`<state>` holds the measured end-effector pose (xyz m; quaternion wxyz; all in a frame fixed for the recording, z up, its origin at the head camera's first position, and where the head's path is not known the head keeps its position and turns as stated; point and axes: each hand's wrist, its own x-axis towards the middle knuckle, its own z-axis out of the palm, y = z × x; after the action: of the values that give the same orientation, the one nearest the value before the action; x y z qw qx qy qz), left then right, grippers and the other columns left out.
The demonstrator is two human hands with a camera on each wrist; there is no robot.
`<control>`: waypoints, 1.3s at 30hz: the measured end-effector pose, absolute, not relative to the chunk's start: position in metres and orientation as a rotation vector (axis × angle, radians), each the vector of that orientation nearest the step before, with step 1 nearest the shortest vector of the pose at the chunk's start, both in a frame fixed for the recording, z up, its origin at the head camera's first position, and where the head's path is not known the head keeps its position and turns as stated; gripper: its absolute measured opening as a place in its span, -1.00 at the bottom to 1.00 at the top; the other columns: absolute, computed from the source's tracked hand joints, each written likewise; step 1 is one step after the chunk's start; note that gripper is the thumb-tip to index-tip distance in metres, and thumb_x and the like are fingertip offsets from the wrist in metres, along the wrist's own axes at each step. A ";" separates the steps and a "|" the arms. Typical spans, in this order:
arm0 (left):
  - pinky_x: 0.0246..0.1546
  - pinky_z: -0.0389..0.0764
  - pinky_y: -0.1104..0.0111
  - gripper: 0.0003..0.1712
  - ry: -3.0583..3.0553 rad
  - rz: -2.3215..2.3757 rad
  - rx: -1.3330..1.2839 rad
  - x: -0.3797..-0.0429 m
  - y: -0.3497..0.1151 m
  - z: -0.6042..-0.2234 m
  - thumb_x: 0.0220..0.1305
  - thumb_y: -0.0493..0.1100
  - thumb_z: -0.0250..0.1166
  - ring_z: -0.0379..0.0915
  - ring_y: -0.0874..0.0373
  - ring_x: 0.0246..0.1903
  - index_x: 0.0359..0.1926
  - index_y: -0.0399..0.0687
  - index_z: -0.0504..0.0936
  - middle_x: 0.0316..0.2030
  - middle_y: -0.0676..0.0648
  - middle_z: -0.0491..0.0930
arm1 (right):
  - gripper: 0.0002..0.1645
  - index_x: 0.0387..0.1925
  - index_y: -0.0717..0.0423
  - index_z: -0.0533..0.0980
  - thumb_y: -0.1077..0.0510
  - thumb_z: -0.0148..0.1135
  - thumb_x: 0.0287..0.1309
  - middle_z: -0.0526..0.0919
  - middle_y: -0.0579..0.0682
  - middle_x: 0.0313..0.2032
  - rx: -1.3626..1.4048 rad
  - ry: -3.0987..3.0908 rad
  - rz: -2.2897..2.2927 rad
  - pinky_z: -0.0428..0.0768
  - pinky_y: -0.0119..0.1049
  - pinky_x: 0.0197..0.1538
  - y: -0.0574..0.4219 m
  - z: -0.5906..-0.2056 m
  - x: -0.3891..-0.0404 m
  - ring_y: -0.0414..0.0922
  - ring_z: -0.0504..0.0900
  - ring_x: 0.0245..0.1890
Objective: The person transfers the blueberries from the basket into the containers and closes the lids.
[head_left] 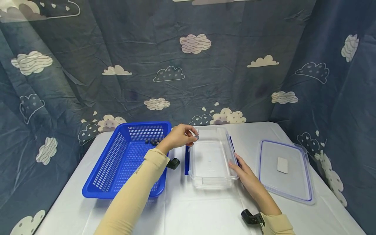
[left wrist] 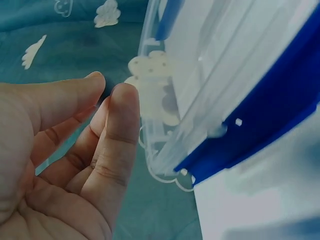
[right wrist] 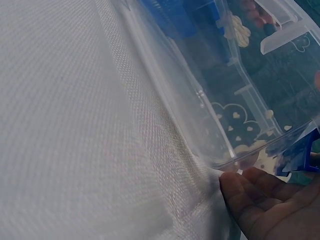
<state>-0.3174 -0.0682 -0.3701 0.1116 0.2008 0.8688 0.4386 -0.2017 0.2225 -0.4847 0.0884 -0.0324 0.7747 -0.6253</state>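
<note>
My left hand (head_left: 178, 135) pinches a blueberry (head_left: 196, 137), small, round and dark, between thumb and fingertips above the left rim of a clear plastic box (head_left: 210, 160). In the left wrist view the blueberry (left wrist: 106, 93) is mostly hidden by the thumb and finger. The box stands uncovered on the table, with blue side clips (head_left: 186, 160) hanging open. At its right side my right hand (head_left: 245, 174) grips the wall, thumb near the rim and fingers outside. More blueberries (head_left: 152, 142) lie at the far end of a blue basket (head_left: 101, 176), partly behind the left wrist.
A clear lid (head_left: 286, 192) with a blue seal lies flat to the right of the box, a small white rectangle (head_left: 282, 165) on it. White cloth (head_left: 188, 215) covers the table. Dark curtains with clouds (head_left: 223, 85) stand behind and at both sides.
</note>
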 end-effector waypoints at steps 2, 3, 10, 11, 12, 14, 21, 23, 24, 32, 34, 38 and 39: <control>-0.29 0.80 0.37 -0.85 2.557 1.255 0.593 -0.319 -0.060 -0.372 0.40 -0.27 0.45 0.70 0.25 -0.48 -0.04 -0.16 0.77 -0.41 -0.01 0.64 | -0.05 0.75 0.12 -0.19 -0.10 0.00 0.65 -0.25 0.38 0.71 -0.099 2.308 -1.854 -0.18 0.39 0.70 0.222 -0.485 -0.202 0.36 -0.28 0.72; -0.29 0.80 0.37 -0.85 2.560 1.236 0.594 -0.319 -0.056 -0.373 0.40 -0.27 0.45 0.69 0.25 -0.49 -0.05 -0.16 0.76 -0.42 -0.01 0.63 | -0.05 0.75 0.12 -0.19 -0.11 0.00 0.65 -0.25 0.38 0.71 -0.098 2.310 -1.850 -0.18 0.39 0.70 0.222 -0.485 -0.202 0.36 -0.28 0.72; -0.30 0.82 0.38 -0.88 2.601 1.113 0.571 -0.328 -0.028 -0.384 0.41 -0.28 0.43 0.65 0.27 -0.55 -0.08 -0.19 0.75 -0.49 0.03 0.61 | -0.06 0.74 0.12 -0.17 -0.11 0.00 0.65 -0.23 0.39 0.71 -0.075 2.329 -1.841 -0.18 0.35 0.71 0.222 -0.485 -0.202 0.34 -0.27 0.73; -0.31 0.80 0.40 -0.89 2.612 1.088 0.559 -0.330 -0.024 -0.387 0.41 -0.28 0.44 0.65 0.28 -0.56 -0.09 -0.19 0.75 -0.51 0.04 0.61 | -0.06 0.74 0.12 -0.17 -0.10 0.00 0.65 -0.24 0.39 0.71 -0.075 2.327 -1.842 -0.18 0.35 0.72 0.222 -0.485 -0.201 0.34 -0.28 0.73; -0.32 0.78 0.42 -0.90 2.624 1.060 0.544 -0.332 -0.020 -0.389 0.40 -0.28 0.44 0.63 0.28 -0.57 -0.10 -0.19 0.75 -0.53 0.03 0.61 | -0.06 0.74 0.12 -0.17 -0.10 -0.01 0.66 -0.25 0.39 0.71 -0.077 2.324 -1.844 -0.19 0.35 0.72 0.222 -0.485 -0.201 0.34 -0.29 0.73; -0.36 0.72 0.47 -0.92 2.660 0.996 0.513 -0.335 -0.013 -0.395 0.39 -0.28 0.45 0.61 0.29 -0.59 -0.14 -0.18 0.75 -0.56 0.03 0.62 | -0.06 0.74 0.14 -0.18 -0.10 -0.01 0.66 -0.26 0.40 0.71 -0.083 2.325 -1.838 -0.19 0.36 0.71 0.222 -0.485 -0.201 0.35 -0.30 0.72; -0.50 0.59 0.54 -0.91 2.808 0.757 0.510 -0.341 0.007 -0.405 0.33 -0.32 0.46 0.53 0.31 -0.65 -0.33 -0.15 0.71 -0.41 -0.05 0.69 | -0.07 0.73 0.21 -0.16 -0.05 0.01 0.64 -0.22 0.44 0.69 -0.082 2.353 -1.831 -0.13 0.36 0.71 0.221 -0.483 -0.200 0.37 -0.26 0.72; -0.53 0.61 0.55 -0.86 2.813 0.743 0.494 -0.341 0.011 -0.404 0.32 -0.35 0.46 0.52 0.30 -0.64 -0.37 -0.16 0.68 -0.38 -0.04 0.63 | -0.07 0.73 0.20 -0.16 -0.05 0.00 0.65 -0.21 0.43 0.69 -0.082 2.355 -1.828 -0.13 0.36 0.71 0.222 -0.482 -0.200 0.37 -0.25 0.71; -0.55 0.61 0.55 -0.84 2.810 0.737 0.481 -0.341 0.012 -0.404 0.32 -0.37 0.46 0.52 0.29 -0.63 -0.39 -0.16 0.66 -0.39 -0.04 0.62 | -0.08 0.73 0.20 -0.16 -0.05 0.00 0.65 -0.21 0.43 0.70 -0.082 2.356 -1.827 -0.13 0.35 0.71 0.222 -0.481 -0.200 0.36 -0.25 0.72; -0.55 0.66 0.55 -0.87 2.817 0.725 0.375 -0.350 0.019 -0.410 0.32 -0.34 0.48 0.60 0.26 -0.60 -0.13 -0.22 0.76 -0.14 -0.17 0.76 | -0.10 0.72 0.22 -0.14 -0.01 -0.01 0.65 -0.17 0.45 0.69 -0.108 2.359 -1.831 -0.11 0.35 0.71 0.220 -0.479 -0.201 0.37 -0.22 0.71; -0.56 0.66 0.55 -0.72 2.816 0.728 0.366 -0.351 0.020 -0.411 0.33 -0.33 0.49 0.62 0.25 -0.59 0.05 -0.23 0.74 -0.02 -0.24 0.77 | -0.10 0.72 0.23 -0.14 -0.01 -0.01 0.65 -0.18 0.45 0.69 -0.106 2.364 -1.825 -0.11 0.36 0.71 0.220 -0.479 -0.201 0.38 -0.22 0.71; -0.56 0.67 0.56 -0.56 2.800 0.767 0.359 -0.353 0.019 -0.411 0.31 -0.33 0.52 0.63 0.26 -0.60 0.20 -0.21 0.70 0.07 -0.29 0.74 | -0.10 0.72 0.23 -0.15 -0.02 -0.02 0.65 -0.20 0.45 0.69 -0.097 2.366 -1.821 -0.14 0.35 0.71 0.221 -0.479 -0.200 0.37 -0.25 0.71; -0.56 0.67 0.55 -0.56 2.791 0.782 0.359 -0.354 0.018 -0.410 0.32 -0.33 0.51 0.63 0.26 -0.61 0.21 -0.20 0.70 0.04 -0.29 0.75 | -0.09 0.72 0.22 -0.15 -0.03 -0.02 0.65 -0.20 0.45 0.69 -0.094 2.367 -1.818 -0.14 0.35 0.71 0.221 -0.479 -0.200 0.37 -0.25 0.71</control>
<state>-0.3535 0.0180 -0.4102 0.1101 0.1222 0.9498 0.2661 -0.1995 0.2208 -0.4794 0.0779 -0.0315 0.7903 -0.6070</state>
